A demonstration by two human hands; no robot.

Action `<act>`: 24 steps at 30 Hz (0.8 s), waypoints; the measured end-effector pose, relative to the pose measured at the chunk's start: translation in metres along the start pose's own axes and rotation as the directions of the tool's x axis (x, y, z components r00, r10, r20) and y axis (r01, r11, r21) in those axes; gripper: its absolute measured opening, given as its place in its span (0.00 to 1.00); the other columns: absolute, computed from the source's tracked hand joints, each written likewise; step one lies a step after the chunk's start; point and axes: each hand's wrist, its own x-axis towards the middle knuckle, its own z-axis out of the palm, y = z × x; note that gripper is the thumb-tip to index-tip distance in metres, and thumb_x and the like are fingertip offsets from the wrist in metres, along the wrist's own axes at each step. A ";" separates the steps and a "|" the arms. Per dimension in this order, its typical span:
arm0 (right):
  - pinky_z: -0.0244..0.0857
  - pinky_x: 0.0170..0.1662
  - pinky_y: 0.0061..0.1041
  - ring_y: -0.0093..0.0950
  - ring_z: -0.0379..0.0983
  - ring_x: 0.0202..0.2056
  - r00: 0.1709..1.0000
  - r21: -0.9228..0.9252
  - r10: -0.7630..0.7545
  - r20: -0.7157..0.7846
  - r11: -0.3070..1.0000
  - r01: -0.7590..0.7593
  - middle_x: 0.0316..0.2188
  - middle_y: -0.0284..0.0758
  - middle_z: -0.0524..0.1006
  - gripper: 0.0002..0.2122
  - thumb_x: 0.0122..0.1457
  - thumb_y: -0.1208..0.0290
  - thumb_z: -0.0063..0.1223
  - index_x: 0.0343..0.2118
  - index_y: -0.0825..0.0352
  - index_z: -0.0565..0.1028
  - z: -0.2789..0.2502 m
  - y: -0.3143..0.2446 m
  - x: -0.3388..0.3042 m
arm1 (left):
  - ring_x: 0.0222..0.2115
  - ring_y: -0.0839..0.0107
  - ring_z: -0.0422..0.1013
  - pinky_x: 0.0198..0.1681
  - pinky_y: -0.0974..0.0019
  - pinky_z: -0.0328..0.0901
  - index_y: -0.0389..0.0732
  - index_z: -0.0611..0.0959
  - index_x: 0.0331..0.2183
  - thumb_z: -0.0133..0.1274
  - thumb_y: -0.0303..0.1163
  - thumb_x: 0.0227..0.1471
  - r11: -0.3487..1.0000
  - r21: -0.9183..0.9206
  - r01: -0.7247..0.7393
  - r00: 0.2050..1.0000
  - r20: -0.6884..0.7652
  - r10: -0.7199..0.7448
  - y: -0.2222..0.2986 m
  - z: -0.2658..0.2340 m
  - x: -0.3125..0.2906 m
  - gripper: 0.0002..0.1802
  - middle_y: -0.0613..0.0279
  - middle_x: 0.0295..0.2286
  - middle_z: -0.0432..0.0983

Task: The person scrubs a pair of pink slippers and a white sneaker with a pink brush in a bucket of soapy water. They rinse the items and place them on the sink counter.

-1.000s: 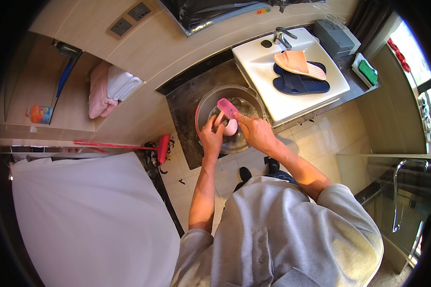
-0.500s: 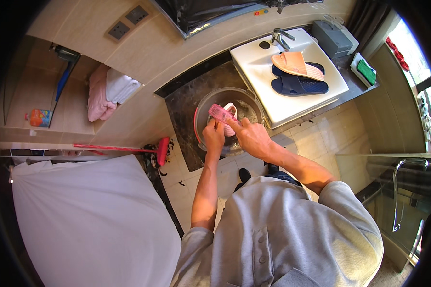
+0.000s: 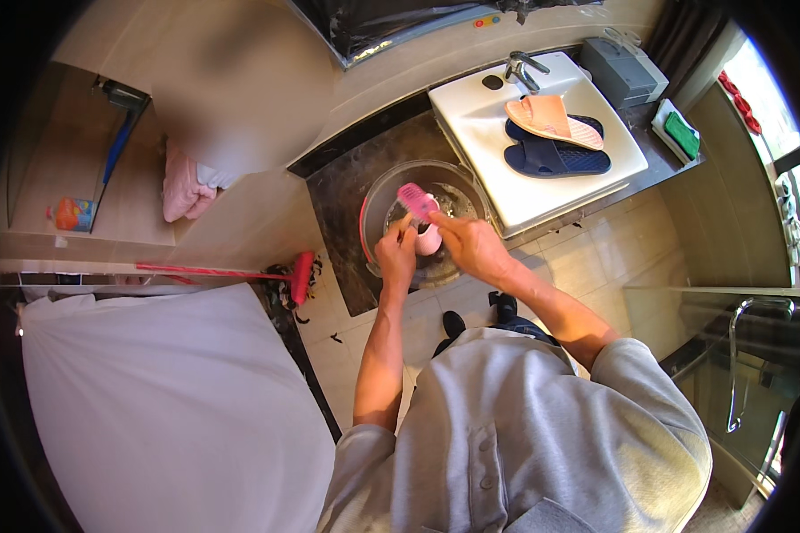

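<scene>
Over a grey round basin (image 3: 372, 191) holding water, my right hand (image 3: 473, 247) grips a pink scrub brush (image 3: 415, 201) near its lower right end. My left hand (image 3: 396, 253) is closed at the edge of a pale pink slipper (image 3: 428, 240), just below the brush. The brush and my fingers cover part of the slipper, so its full shape is hidden. Whether the brush touches it, I cannot tell.
Right of the basin, a white sink (image 3: 480, 151) with a faucet (image 3: 526, 71) holds an orange slipper (image 3: 551, 120) and dark blue slippers (image 3: 556, 160). A grey box (image 3: 622, 73) and a green sponge (image 3: 682, 133) lie beyond. A red broom (image 3: 301, 277) is at left.
The brush has tilted and moved slightly up, uncovering more of the slipper's lower end. My right hand has shifted a little to the right; my left hand has barely moved.
</scene>
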 end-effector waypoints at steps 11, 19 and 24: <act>0.73 0.37 0.41 0.49 0.79 0.32 0.942 -0.056 0.312 0.122 0.950 -0.308 0.29 0.53 0.80 0.14 0.62 0.68 0.50 0.48 0.64 0.80 -0.011 0.037 0.006 | 0.23 0.76 0.70 0.27 0.66 0.66 0.30 0.84 0.35 0.58 0.32 0.53 0.995 0.098 -0.010 0.993 -0.116 0.021 0.012 -0.010 -0.009 0.13 0.57 0.20 0.77; 0.72 0.39 0.43 0.52 0.78 0.36 0.966 0.146 0.231 0.118 0.958 -0.247 0.34 0.53 0.80 0.15 0.62 0.68 0.48 0.49 0.66 0.80 0.019 0.018 -0.005 | 0.27 0.74 0.76 0.29 0.67 0.70 0.45 0.55 0.67 0.68 0.23 0.43 0.987 -0.050 0.153 0.987 0.062 -0.150 0.057 -0.025 -0.012 0.56 0.54 0.32 0.80; 0.71 0.39 0.46 0.52 0.77 0.35 0.976 0.113 0.105 0.191 0.985 -0.128 0.31 0.52 0.79 0.15 0.62 0.67 0.48 0.47 0.63 0.81 0.022 0.026 0.010 | 0.34 0.59 0.81 0.36 0.58 0.73 0.59 0.50 0.69 0.59 0.14 0.47 0.982 0.185 -0.036 0.936 0.349 -0.032 0.048 -0.067 -0.003 0.57 0.45 0.39 0.82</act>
